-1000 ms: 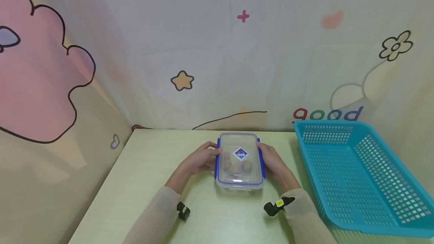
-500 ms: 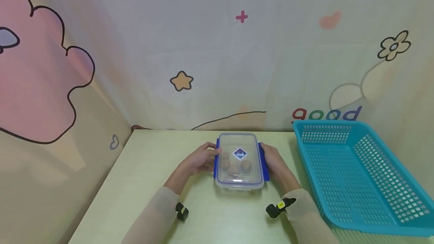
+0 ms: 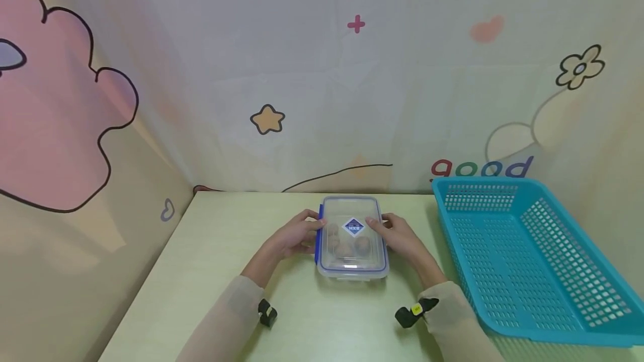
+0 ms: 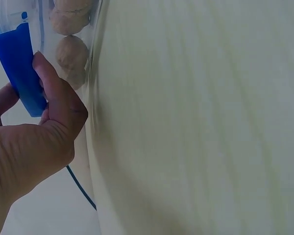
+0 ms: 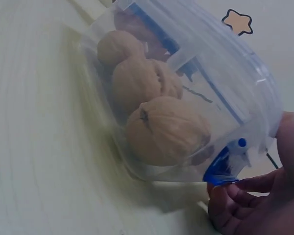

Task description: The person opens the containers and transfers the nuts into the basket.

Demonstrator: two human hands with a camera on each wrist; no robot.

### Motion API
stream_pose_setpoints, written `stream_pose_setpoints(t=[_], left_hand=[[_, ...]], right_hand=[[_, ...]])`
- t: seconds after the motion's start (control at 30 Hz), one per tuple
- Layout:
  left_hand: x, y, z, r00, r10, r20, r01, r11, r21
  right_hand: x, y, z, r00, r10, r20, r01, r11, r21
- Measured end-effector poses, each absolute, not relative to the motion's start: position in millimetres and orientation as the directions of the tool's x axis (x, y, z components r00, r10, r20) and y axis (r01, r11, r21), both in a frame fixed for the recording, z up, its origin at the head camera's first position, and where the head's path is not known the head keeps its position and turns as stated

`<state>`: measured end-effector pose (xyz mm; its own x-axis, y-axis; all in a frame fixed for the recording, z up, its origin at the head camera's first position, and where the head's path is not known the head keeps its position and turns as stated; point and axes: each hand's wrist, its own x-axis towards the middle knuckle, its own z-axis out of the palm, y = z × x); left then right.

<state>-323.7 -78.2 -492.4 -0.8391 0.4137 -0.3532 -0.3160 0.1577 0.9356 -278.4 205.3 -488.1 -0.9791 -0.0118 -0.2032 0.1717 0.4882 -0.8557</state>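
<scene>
A clear food storage container [image 3: 350,205] with a blue-edged lid sits on the table before me. Several walnuts [image 5: 165,132] show through its wall. On its left side my left hand [image 3: 292,237] grips the edge, thumb and fingers about the upright blue left latch [image 4: 20,71]. My right hand [image 3: 404,237] holds the opposite side, its thumb lying on the lid near the blue-and-white label [image 3: 354,227]. In the right wrist view the blue right latch [image 5: 222,168] hangs folded down off the lid, with fingers touching it. The head view does not show that latch.
To the right stands a turquoise plastic basket [image 3: 508,328] with perforated walls, close to my right forearm. Pale table surface [image 3: 322,323] extends in front of the container. A curtain [image 3: 312,71] with printed drawings hangs behind the table.
The right latch swung outward from the lid and then down out of the head view. My right thumb moved onto the lid. The left hand kept its hold.
</scene>
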Motion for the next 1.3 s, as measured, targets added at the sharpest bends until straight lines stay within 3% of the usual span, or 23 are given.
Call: stream_pose_setpoints(t=[0.47, 1.0, 1.13, 1.3], left_hand=[[-340, -81, -494, -0.832, 0.466, -0.301, -0.207, 0.243, 0.948], [-345, -76, -512, -0.815, 0.481, -0.324, -0.312, 0.108, 0.944], [-345, -76, -506, -0.839, 0.432, -0.332, -0.285, 0.173, 0.943], [-340, -71, -497, -0.944, 0.249, -0.216, -0.123, 0.344, 0.931]], right_hand=[[-279, 203, -498, -0.973, 0.052, -0.226, 0.227, 0.405, -0.885], [-278, 204, -504, -0.980, 0.059, -0.190, 0.198, 0.379, -0.904], [-278, 204, -503, -0.982, 0.057, -0.182, 0.190, 0.377, -0.906], [-277, 203, -504, -0.981, 0.067, -0.185, 0.196, 0.375, -0.906]])
